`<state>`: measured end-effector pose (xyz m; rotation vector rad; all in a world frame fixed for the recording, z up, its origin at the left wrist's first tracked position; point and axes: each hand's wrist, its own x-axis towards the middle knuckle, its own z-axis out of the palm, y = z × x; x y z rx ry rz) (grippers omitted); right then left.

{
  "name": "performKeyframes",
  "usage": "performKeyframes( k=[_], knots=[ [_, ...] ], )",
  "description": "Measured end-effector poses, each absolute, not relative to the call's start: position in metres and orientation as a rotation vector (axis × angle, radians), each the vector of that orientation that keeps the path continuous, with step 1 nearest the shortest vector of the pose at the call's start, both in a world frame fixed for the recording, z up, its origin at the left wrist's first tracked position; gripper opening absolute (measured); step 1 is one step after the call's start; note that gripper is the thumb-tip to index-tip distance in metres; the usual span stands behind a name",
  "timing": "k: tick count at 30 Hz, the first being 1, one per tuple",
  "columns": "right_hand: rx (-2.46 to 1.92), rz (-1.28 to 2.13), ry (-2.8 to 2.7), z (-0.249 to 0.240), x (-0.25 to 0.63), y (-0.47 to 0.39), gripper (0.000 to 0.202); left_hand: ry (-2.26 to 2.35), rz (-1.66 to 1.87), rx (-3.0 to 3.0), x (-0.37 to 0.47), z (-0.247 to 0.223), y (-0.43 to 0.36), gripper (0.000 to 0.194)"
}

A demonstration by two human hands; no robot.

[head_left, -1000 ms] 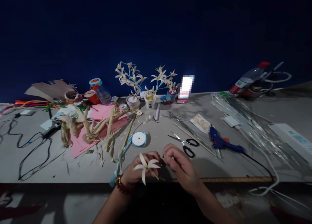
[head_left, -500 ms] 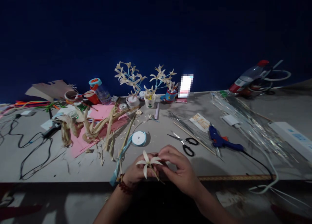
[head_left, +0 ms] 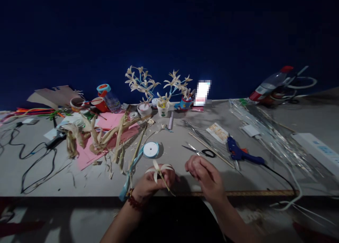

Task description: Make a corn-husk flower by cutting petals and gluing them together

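Observation:
My left hand (head_left: 151,183) grips a small cream husk flower (head_left: 158,169) by its thin stem, petals up, over the front edge of the grey table (head_left: 39,176). My right hand (head_left: 205,175) hovers a short way right of the flower with fingers curled and nothing seen in it, covering part of the black-handled scissors (head_left: 201,152). A spool of pale blue ribbon (head_left: 150,150) lies just behind the left hand, its ribbon tail trailing toward my left wrist.
Dried husks (head_left: 106,137) lie on pink paper at the left. Cups with finished flower branches (head_left: 156,86) stand at the back. A blue glue gun (head_left: 242,154), thin sticks, black cables (head_left: 34,162), a bottle (head_left: 270,84) and clear plastic wrap (head_left: 267,133) surround the work spot.
My right hand has let go of the flower and moved right, away from the left hand. The left hand has kept the flower, which now sits slightly higher and more tilted.

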<state>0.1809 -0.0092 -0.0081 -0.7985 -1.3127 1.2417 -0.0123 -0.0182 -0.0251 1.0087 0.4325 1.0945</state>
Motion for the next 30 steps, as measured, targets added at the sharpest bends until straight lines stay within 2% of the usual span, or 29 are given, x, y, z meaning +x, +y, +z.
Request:
performKeyframes(
  k=[8, 16, 24, 30],
  knots=[
    [-0.748, 1.557, -1.019, 0.001, 0.2, -0.007, 0.024, 0.423, 1.247, 0.977, -0.026, -0.033, -0.014, 0.028],
    [-0.835, 1.586, -0.957, -0.011, 0.199, 0.003, 0.028, 0.711, 1.601, 1.05, -0.072, -0.003, -0.01, 0.024],
    [-0.991, 1.542, -0.946, -0.02, 0.196, 0.006, 0.037, 0.77, 1.733, 1.112, -0.08, 0.021, -0.019, 0.019],
    [-0.891, 1.533, -0.961, -0.023, 0.19, 0.007, 0.036, 0.75, 1.734, 1.204, -0.081, 0.03, -0.018, 0.019]
  ],
)
